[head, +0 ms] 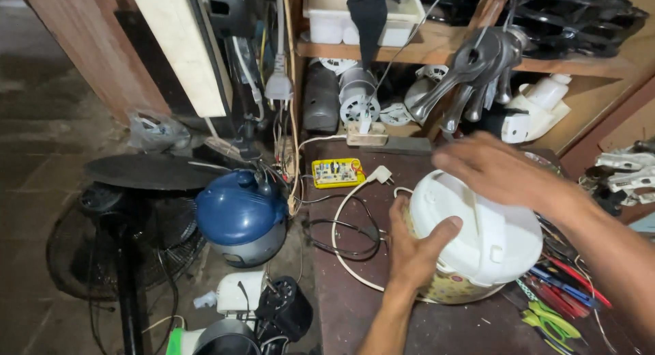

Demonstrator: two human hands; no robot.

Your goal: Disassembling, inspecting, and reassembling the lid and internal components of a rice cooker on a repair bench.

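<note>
A white rice cooker (477,246) with a patterned yellow body lies tilted on the dark workbench (355,307). My left hand (413,249) presses against its left side, thumb on the white lid. Over the top of the lid hovers my right hand (495,171), fingers spread and blurred; I cannot tell whether it touches. The cooker's white cord (341,225) loops across the bench to a plug (381,175).
A yellow circuit board (336,172) lies at the back of the bench. Pliers and screwdrivers (559,293) lie to the right. On the floor to the left stand a blue rice cooker (240,215) and a fan (123,239). Shelves behind hold several parts.
</note>
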